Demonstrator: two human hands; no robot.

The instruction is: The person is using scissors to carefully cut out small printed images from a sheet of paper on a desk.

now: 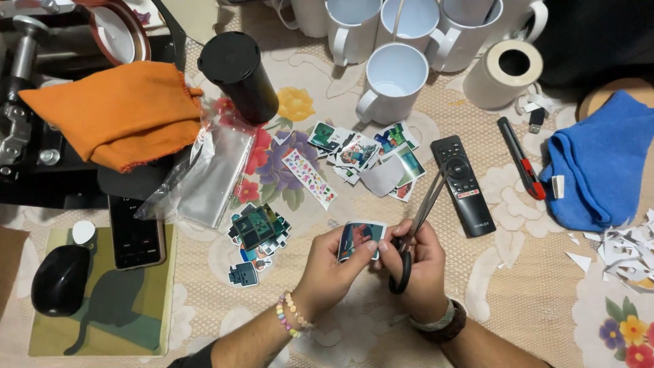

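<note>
My left hand (330, 268) pinches a small printed picture card (359, 238) with a white border, held just above the tablecloth. My right hand (422, 267) grips a pair of scissors (419, 218) by the black handle, blades pointing up and away, slightly apart, right beside the card's right edge. A bead bracelet sits on my left wrist, a dark band on my right. Cut picture stickers lie in a pile (257, 233) to the left and another pile (361, 153) beyond my hands.
A black remote (463, 184), a red utility knife (521, 158), a blue cloth (599, 163) and paper scraps (627, 252) lie right. White mugs (392, 82), a tape roll (507, 71) and a black tumbler (238, 75) stand behind. Orange cloth (119, 112), phone (136, 235), mouse (60, 279) at left.
</note>
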